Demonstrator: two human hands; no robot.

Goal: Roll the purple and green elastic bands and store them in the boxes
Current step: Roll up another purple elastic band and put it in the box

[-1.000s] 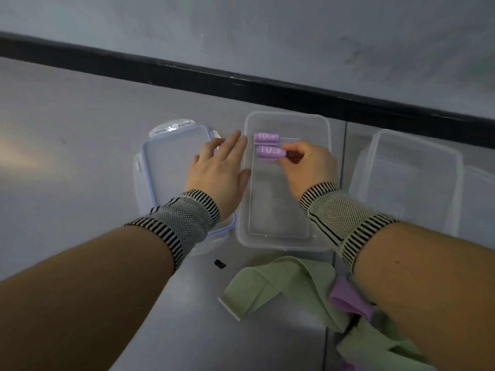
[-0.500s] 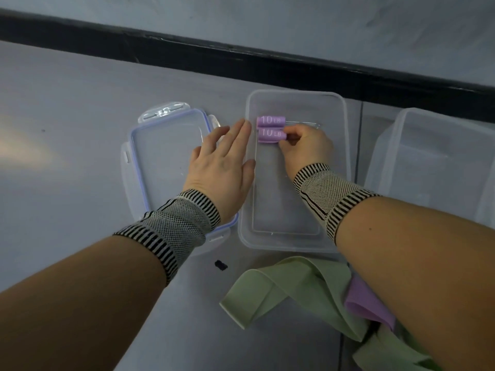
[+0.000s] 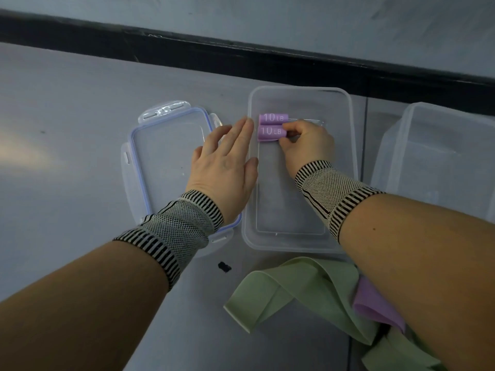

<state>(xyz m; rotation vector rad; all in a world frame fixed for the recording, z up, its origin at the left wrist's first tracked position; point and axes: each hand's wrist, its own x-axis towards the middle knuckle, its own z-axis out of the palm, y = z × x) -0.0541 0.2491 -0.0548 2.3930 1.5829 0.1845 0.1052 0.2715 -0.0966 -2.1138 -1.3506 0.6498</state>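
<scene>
**Second purple roll is being set into the box**

The second purple roll (image 3: 272, 133) lies inside the open box (image 3: 345, 167), at its far end, just beside the first purple roll (image 3: 273, 118), which is further from the person. Both show the print "10 LB" on top. The right hand (image 3: 305, 145) is inside the box with its fingers curled, pinching the right end of the second roll. The left hand (image 3: 227, 162) is flat, fingers straight, and holds nothing; it rests against the left wall of the box, partly over the lid (image 3: 163, 156) that lies to the left of the box on the bench (image 3: 67, 183).

In front of the box, nearer to the person, the green bands (image 3: 289, 290) and one more purple band (image 3: 375, 306) lie loose and not rolled. Another clear box (image 3: 439, 156) stands to the right.

The risk, I think, is that the roll opens again when the fingers let go, because the elastic wants to spring back. A loose edge already shows under the roll. Also the box may slide if the left hand lifts too early.
</scene>
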